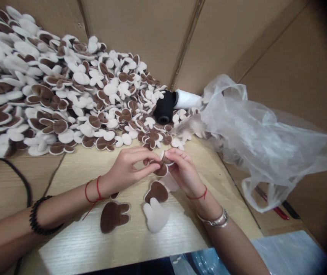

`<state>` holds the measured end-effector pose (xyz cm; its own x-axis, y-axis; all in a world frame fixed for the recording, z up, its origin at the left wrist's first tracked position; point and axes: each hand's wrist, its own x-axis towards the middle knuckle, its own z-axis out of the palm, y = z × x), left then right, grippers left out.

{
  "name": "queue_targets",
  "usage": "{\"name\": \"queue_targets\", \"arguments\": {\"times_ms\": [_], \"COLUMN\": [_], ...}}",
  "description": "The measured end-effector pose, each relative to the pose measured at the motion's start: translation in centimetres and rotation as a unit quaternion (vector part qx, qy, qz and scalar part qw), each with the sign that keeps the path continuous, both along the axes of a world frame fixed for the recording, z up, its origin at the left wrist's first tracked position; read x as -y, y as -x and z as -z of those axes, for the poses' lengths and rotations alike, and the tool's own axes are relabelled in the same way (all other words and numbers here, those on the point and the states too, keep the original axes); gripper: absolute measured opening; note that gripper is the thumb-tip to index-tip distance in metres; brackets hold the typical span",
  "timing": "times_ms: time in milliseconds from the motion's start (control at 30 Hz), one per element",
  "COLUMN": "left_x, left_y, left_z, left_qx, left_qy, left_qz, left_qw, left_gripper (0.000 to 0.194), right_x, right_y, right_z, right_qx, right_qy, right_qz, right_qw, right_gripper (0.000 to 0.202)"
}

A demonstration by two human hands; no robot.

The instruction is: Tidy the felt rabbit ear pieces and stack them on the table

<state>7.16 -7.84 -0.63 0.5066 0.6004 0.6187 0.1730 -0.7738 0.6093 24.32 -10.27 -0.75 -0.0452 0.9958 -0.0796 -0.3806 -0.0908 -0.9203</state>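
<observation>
A small brown-and-white bunny-shaped fabric piece (161, 170) is held up between my two hands, over the middle of the table. My left hand (135, 164) pinches its left side between thumb and fingers. On the other side, my right hand (184, 168) grips its upper right part, with the lower fingers curled underneath. Whether a needle or thread is in the fingers, I cannot make out. Below the hands lie a flat brown bunny-shaped piece (114, 217), a white one (156, 215) and another brown one (157, 191), partly overlapped by the white.
A large heap of brown and white bunny-shaped pieces (80, 76) fills the back left. Behind my hands are a black thread cone (164, 107) and a white one (188, 99). A clear plastic bag (266, 130) spreads at right, near a red-handled tool (280, 213). Panels stand behind.
</observation>
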Motion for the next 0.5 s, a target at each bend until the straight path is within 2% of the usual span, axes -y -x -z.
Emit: {"name": "queue_targets", "arguments": {"times_ms": [133,500], "left_x": [0.03,-0.22], "left_y": [-0.01,-0.18], "left_z": [0.08,0.52], "left_qx": [0.009,0.007], "left_qy": [-0.015,-0.014], "left_qz": [0.008,0.030], "left_qw": [1.000,0.999], "left_gripper": [0.014,0.007], "right_x": [0.17,0.18], "right_y": [0.02,0.13], "right_z": [-0.15,0.12], "right_qx": [-0.002,-0.013], "right_qy": [0.008,0.005], "right_qz": [-0.004,-0.006], "right_qw": [1.000,1.000], "right_gripper": [0.013,0.015]}}
